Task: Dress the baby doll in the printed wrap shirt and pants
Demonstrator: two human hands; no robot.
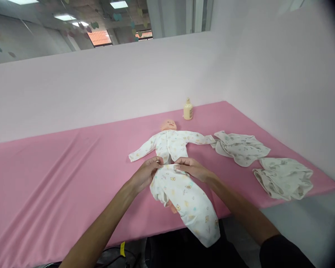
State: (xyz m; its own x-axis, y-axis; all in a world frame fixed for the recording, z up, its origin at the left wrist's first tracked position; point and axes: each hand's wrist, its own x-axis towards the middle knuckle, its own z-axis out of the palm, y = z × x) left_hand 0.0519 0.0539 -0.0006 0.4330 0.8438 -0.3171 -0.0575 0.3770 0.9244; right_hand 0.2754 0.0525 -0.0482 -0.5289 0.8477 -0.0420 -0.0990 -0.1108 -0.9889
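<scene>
Hands both closed on doll's printed trousers (184,201) at the waistband: left hand (145,174), right hand (191,167). Doll (170,143) lies mid-table; trouser legs overhang the table's (58,178) near edge

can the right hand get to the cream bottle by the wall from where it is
Probably yes, with a stretch: the right hand grips the waistband of the doll's trousers, and only the doll lies between it and the bottle.
</scene>
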